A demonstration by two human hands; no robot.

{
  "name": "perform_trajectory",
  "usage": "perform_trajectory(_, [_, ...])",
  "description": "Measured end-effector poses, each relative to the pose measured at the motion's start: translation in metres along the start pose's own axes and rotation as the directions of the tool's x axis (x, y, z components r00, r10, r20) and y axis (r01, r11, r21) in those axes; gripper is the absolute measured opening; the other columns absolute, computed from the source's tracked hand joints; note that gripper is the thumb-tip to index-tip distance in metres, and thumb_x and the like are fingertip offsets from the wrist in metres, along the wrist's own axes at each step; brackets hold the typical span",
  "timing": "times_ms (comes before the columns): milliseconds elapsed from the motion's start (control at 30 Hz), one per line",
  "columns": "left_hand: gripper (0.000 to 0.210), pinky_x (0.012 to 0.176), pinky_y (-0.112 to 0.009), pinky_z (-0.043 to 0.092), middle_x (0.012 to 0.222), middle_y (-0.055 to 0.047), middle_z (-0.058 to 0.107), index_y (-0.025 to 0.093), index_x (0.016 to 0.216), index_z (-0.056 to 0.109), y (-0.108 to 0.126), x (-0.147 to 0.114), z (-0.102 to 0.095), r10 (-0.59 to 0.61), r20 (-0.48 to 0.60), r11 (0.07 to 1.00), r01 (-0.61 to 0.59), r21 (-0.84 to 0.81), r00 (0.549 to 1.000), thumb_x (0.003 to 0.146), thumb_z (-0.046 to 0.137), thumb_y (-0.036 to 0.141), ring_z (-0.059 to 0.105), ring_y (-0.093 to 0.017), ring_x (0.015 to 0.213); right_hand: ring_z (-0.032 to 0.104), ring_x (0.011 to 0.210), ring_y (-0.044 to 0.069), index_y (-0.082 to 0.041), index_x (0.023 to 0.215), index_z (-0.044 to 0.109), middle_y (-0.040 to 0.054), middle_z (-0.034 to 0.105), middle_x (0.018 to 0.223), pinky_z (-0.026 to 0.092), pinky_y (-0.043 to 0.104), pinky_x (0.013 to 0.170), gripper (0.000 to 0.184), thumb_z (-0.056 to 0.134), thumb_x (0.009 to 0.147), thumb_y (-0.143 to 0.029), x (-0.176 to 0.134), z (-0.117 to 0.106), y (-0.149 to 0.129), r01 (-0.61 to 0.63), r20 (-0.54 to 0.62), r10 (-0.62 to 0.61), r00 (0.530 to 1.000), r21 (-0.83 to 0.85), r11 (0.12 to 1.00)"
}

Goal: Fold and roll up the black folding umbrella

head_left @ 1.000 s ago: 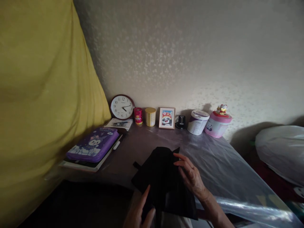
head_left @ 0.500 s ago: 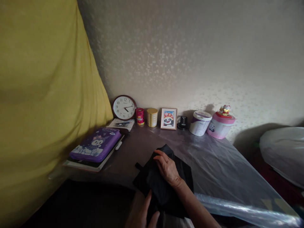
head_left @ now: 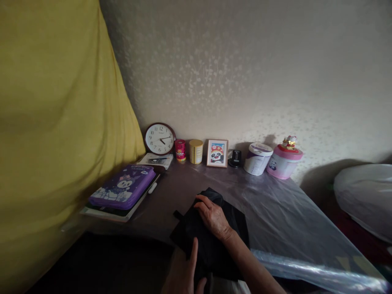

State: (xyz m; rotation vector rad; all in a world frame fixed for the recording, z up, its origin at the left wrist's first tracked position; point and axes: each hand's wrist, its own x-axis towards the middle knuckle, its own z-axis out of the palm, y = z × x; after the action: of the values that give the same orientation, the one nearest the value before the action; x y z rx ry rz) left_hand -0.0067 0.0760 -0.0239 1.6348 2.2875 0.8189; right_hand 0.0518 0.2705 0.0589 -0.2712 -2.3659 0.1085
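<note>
A black folding umbrella with loose, pleated cloth lies at the front of the table, and a small strap sticks out on its left. My right hand lies across the upper part of the cloth, its fingers curled and gripping a fold. At the lower end, my left hand is around the umbrella, with the index finger stretched along the cloth and the thumb lower down. The other left fingers are hidden, as is the umbrella's handle.
Along the wall stand a clock, a red can, a yellow-lidded tub, a framed panda picture, a black device, a white tub and a pink tub. A purple case lies left, beside a yellow curtain.
My right hand has slid slightly left and down over the umbrella cloth. My left index finger has moved up a little and straightened along it.
</note>
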Motion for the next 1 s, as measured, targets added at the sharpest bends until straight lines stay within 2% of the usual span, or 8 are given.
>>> perform_trajectory(133, [0.077, 0.107, -0.055, 0.041, 0.144, -0.019, 0.052, 0.023, 0.145, 0.044, 0.003, 0.004, 0.001, 0.083, 0.049, 0.98, -0.091, 0.175, 0.995, 0.07, 0.062, 0.014, 0.037, -0.042, 0.14, 0.068, 0.103, 0.02, -0.021, 0.101, 0.062, 0.0119, 0.064, 0.123, 0.059, 0.033, 0.089, 0.022, 0.041, 0.098, -0.013, 0.0, 0.0, 0.001, 0.003, 0.01, -0.003, 1.0, -0.019, 1.0])
perform_trajectory(200, [0.071, 0.11, -0.057, 0.038, 0.146, -0.015, 0.051, 0.03, 0.142, 0.048, 0.0, 0.003, 0.004, 0.109, 0.023, 0.98, -0.112, 0.162, 0.994, 0.073, 0.061, 0.014, 0.037, -0.041, 0.141, 0.068, 0.103, 0.02, -0.02, 0.101, 0.062, 0.0121, 0.064, 0.122, 0.059, 0.033, 0.089, 0.022, 0.041, 0.098, -0.013, 0.001, -0.001, 0.001, 0.006, 0.015, -0.006, 1.0, -0.022, 1.0])
perform_trajectory(333, [0.064, 0.113, -0.052, 0.039, 0.15, -0.002, 0.048, 0.039, 0.142, 0.045, -0.012, -0.002, 0.011, 0.114, -0.031, 0.993, -0.113, 0.031, 0.993, 0.082, 0.055, 0.017, 0.039, -0.034, 0.141, 0.068, 0.103, 0.021, -0.019, 0.101, 0.063, 0.0126, 0.064, 0.123, 0.059, 0.034, 0.088, 0.022, 0.042, 0.099, -0.014, 0.001, -0.002, 0.0, 0.009, 0.047, -0.008, 0.999, -0.027, 1.0])
perform_trajectory(400, [0.062, 0.112, -0.052, 0.039, 0.151, -0.005, 0.047, 0.036, 0.142, 0.046, -0.016, -0.002, 0.014, 0.116, -0.041, 0.993, -0.115, 0.017, 0.992, 0.083, 0.055, 0.018, 0.037, -0.036, 0.142, 0.069, 0.101, 0.021, -0.019, 0.103, 0.063, 0.0126, 0.063, 0.124, 0.06, 0.034, 0.087, 0.023, 0.04, 0.1, -0.016, -0.001, -0.005, -0.001, 0.002, 0.063, -0.001, 0.998, -0.016, 1.0])
perform_trajectory(500, [0.058, 0.111, -0.054, 0.039, 0.148, -0.013, 0.048, 0.031, 0.141, 0.048, -0.02, -0.001, 0.017, 0.126, -0.032, 0.989, -0.123, 0.081, 0.992, 0.084, 0.058, 0.021, 0.037, -0.039, 0.141, 0.069, 0.102, 0.019, -0.02, 0.112, 0.061, 0.0117, 0.063, 0.125, 0.059, 0.033, 0.087, 0.024, 0.039, 0.101, -0.021, -0.009, -0.013, -0.002, -0.03, 0.041, 0.028, 0.999, 0.049, 0.998])
perform_trajectory(667, [0.058, 0.109, -0.053, 0.043, 0.144, -0.021, 0.051, 0.023, 0.141, 0.049, -0.014, -0.001, 0.014, 0.15, -0.002, 0.963, -0.146, 0.226, 0.989, 0.084, 0.061, 0.021, 0.043, -0.04, 0.137, 0.067, 0.1, 0.02, -0.021, 0.104, 0.064, 0.0089, 0.069, 0.102, 0.057, 0.037, 0.089, 0.019, 0.045, 0.1, -0.023, -0.029, -0.027, 0.014, -0.109, -0.071, 0.119, 0.99, 0.127, 0.986])
perform_trajectory(833, [0.065, 0.104, -0.052, 0.048, 0.142, -0.013, 0.056, 0.029, 0.145, 0.042, -0.004, -0.003, 0.008, 0.107, -0.035, 0.976, -0.098, 0.194, 0.994, 0.083, 0.056, 0.015, 0.046, -0.038, 0.135, 0.065, 0.107, 0.023, -0.021, 0.105, 0.067, 0.0103, 0.07, 0.11, 0.052, 0.046, 0.095, 0.024, 0.044, 0.101, -0.027, -0.032, -0.019, 0.051, -0.123, -0.038, 0.128, 0.991, 0.112, 0.986])
perform_trajectory(1000, [0.065, 0.099, -0.051, 0.052, 0.14, -0.014, 0.057, 0.028, 0.146, 0.039, 0.0, -0.002, 0.003, 0.104, -0.014, 0.97, -0.099, 0.224, 0.994, 0.085, 0.054, 0.016, 0.049, -0.038, 0.133, 0.066, 0.106, 0.026, -0.019, 0.114, 0.066, 0.0138, 0.07, 0.115, 0.054, 0.048, 0.092, 0.032, 0.039, 0.102, -0.031, -0.023, -0.012, 0.069, -0.212, -0.079, 0.215, 0.973, 0.038, 0.977])
